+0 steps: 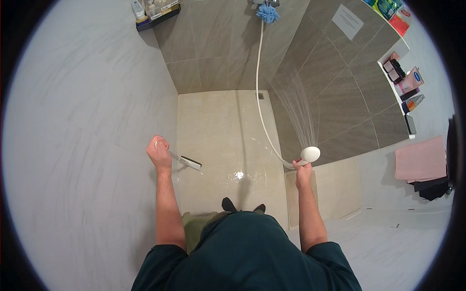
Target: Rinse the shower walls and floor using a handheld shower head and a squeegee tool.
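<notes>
My left hand [159, 152] grips the handle of a white squeegee [190, 163] with a dark rubber edge, held near the pale left wall. In my right hand [303, 175] is a white handheld shower head [310, 154], its handle wrapped by my fingers. Fine jets of water [300, 112] spray from it toward the brown tiled wall [338, 91] on the right. A white shower hose [258, 80] runs from the shower head up to the fixture at the far wall. Wet spots shine on the beige floor [214, 127].
A dark corner shelf [160, 19] with several bottles hangs at far left. Below the fixture is a blue bath puff [268, 14]. Toiletries, including a pink tube [409, 82], line the right ledge. A pink towel [420, 159] hangs at right. A floor drain [260, 96] sits in the far corner.
</notes>
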The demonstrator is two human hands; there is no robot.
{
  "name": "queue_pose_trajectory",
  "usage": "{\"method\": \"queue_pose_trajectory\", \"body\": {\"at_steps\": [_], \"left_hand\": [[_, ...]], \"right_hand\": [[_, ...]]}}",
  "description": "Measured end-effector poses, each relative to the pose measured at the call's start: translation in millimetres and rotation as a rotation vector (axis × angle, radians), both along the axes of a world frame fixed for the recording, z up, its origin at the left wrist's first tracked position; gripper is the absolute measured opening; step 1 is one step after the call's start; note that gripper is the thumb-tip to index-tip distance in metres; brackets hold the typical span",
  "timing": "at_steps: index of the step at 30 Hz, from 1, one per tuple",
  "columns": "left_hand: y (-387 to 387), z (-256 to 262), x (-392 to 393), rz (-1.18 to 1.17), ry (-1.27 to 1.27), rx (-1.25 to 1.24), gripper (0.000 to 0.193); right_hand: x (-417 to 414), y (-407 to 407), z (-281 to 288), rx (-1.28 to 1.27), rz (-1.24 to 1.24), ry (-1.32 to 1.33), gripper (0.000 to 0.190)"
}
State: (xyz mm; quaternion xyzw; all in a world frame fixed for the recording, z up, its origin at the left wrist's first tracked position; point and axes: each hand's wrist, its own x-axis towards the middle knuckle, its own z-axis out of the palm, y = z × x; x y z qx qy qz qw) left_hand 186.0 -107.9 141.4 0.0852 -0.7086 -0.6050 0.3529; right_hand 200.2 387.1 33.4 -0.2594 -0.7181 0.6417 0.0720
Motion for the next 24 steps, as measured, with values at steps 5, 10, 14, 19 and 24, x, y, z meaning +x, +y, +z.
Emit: {"method": "queue_pose_trajectory", "body": {"at_steps": [5,10,14,19,24], "left_hand": [[-0.9,1.4,0.4,-0.008,0.003,0.017,0.021],[1.3,2.6,-0.2,0.010,-0.010,0.029,0.022],[-1.0,2.2,1.1,0.028,-0.002,-0.001,0.021],[-2.0,1.0,2.3,0.026,-0.017,0.007,0.021],[-1.9,-0.8,-0.2,0.022,-0.002,0.030,0.021]], "right_hand": [[-3.5,-1.5,-0.1,0.081,0.089,-0.001,0.023],[-5.8,-10.0,4.3,0.162,0.165,-0.044,0.020],[-7.2,-15.7,9.6,0.100,0.116,-0.021,0.020],[-7.3,-6.5,20.3,0.198,0.259,-0.019,0.021],[-18.1,-7.7,23.8,0.258,0.240,0.050,0.020]]}}
